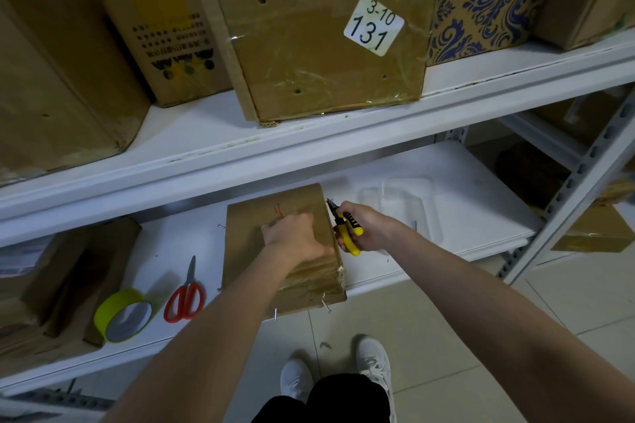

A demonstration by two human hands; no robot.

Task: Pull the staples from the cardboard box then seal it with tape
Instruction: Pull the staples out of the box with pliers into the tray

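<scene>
Box [275,271] sits at the centre of the frame on the lower white shelf [464,189], its near end hanging a little past the shelf's front edge, with two staples [326,306] sticking out of that near end. At the lower left of the frame a tape roll [122,314] with a yellow-green rim stands tilted on the shelf, and just right of it lie red-handled scissors [185,295], blades pointing toward the back. The left hand [295,239] is spread palm down on the box's top, pressing on it and gripping nothing. Right of the box, the right hand [369,228] is wrapped around yellow-and-black pliers [347,228], whose dark tip points at the box's far right corner; whether the tip bites a staple there cannot be told. A clear plastic tray [422,206] lies on the shelf just beyond that hand. On the upper shelf, across the top of the frame, stand more cartons, one bearing a white label [374,25] reading 3-10 131. White shoes [374,362] stand on the tiled floor at lower centre.
</scene>
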